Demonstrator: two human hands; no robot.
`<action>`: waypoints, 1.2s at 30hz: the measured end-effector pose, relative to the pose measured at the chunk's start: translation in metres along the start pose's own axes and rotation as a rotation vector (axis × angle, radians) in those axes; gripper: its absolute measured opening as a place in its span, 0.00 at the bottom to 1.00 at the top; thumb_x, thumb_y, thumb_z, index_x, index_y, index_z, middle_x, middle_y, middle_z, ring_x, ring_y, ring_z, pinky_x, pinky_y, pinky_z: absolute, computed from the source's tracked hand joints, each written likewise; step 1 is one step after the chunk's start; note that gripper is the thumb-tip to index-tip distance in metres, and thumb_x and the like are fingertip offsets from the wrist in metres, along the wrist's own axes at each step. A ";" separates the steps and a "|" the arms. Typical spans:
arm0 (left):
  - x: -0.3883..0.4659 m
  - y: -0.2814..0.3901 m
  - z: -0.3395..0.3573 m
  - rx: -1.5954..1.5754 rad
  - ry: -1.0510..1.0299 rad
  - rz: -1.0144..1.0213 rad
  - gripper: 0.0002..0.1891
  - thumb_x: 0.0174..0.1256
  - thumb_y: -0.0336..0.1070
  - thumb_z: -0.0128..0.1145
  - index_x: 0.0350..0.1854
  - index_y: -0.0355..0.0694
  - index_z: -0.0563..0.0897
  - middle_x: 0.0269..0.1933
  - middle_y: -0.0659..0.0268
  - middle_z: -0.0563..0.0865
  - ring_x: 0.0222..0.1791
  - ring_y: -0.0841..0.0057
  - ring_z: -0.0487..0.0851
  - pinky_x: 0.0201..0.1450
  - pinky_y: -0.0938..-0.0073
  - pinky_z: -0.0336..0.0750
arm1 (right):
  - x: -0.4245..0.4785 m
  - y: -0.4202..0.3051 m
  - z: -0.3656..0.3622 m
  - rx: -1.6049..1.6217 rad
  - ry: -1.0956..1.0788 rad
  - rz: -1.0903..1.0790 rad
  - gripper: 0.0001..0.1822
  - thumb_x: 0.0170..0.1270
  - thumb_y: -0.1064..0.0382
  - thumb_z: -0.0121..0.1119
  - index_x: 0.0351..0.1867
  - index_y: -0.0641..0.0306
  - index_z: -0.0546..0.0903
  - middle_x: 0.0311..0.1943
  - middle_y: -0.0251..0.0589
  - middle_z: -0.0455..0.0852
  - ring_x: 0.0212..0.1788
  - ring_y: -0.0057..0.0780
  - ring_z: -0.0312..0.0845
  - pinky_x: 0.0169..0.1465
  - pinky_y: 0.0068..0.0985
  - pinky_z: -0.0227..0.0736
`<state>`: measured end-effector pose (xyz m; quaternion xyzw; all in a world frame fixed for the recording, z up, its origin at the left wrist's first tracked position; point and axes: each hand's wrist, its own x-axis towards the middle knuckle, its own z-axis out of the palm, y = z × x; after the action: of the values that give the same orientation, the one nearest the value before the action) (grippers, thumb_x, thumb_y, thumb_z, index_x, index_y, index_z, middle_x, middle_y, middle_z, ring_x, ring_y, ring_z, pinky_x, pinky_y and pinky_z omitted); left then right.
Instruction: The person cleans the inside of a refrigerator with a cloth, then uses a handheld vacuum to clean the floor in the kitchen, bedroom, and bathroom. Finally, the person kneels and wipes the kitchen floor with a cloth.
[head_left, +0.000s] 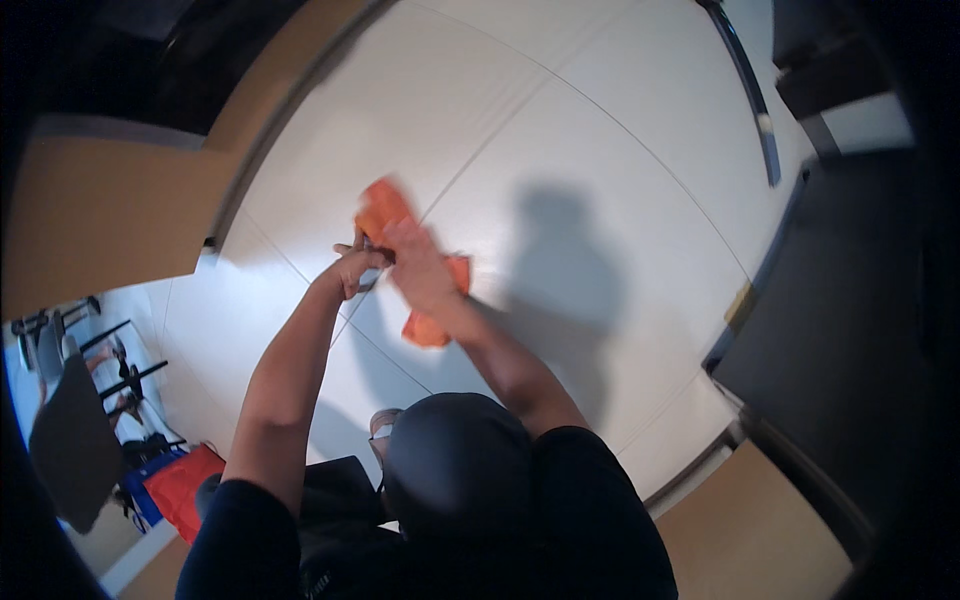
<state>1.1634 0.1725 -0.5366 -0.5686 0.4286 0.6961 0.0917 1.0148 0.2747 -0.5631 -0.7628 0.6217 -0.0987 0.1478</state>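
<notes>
My right hand (424, 270) grips an orange cloth (384, 204) and is blurred. One part of the cloth spreads beyond my fingers, and another hangs below my wrist. Close against it, my left hand (358, 268) pinches a small dark-edged object (368, 282) with a pale, shiny part. This object is mostly covered by my fingers and too blurred to name. Both hands are held out in front of me above a pale tiled floor (465, 97).
Wooden desk panels (112, 210) stand at the left, with a dark grey surface (832, 300) at the right. A red bag (184, 484) and a chair (75, 442) are at lower left. A dark strip (742, 82) lies at upper right. My shoe (381, 431) shows below.
</notes>
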 end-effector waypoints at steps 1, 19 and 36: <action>0.001 -0.038 -0.019 0.031 0.281 0.071 0.48 0.48 0.37 0.60 0.73 0.40 0.48 0.75 0.53 0.49 0.70 0.59 0.59 0.57 0.39 0.66 | -0.002 -0.036 0.002 -0.179 -0.236 -0.249 0.26 0.66 0.58 0.44 0.66 0.59 0.67 0.69 0.50 0.63 0.74 0.46 0.48 0.75 0.46 0.35; -0.108 -0.233 -0.016 0.585 0.687 0.110 0.59 0.47 0.52 0.64 0.74 0.32 0.38 0.74 0.38 0.33 0.74 0.39 0.28 0.69 0.35 0.31 | 0.131 0.280 -0.026 -0.537 0.403 0.748 0.34 0.66 0.41 0.42 0.66 0.63 0.64 0.66 0.59 0.64 0.68 0.55 0.57 0.68 0.48 0.53; -0.108 -0.256 -0.049 0.472 0.410 -0.078 0.55 0.48 0.60 0.63 0.76 0.48 0.45 0.77 0.55 0.44 0.76 0.52 0.34 0.68 0.32 0.25 | 0.176 -0.324 0.148 -0.012 -0.236 -0.843 0.29 0.63 0.59 0.44 0.69 0.53 0.64 0.71 0.42 0.60 0.74 0.41 0.47 0.73 0.48 0.38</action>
<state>1.3915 0.3347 -0.5679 -0.6760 0.5660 0.4442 0.1595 1.3984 0.1767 -0.5950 -0.9568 0.2353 -0.0589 0.1604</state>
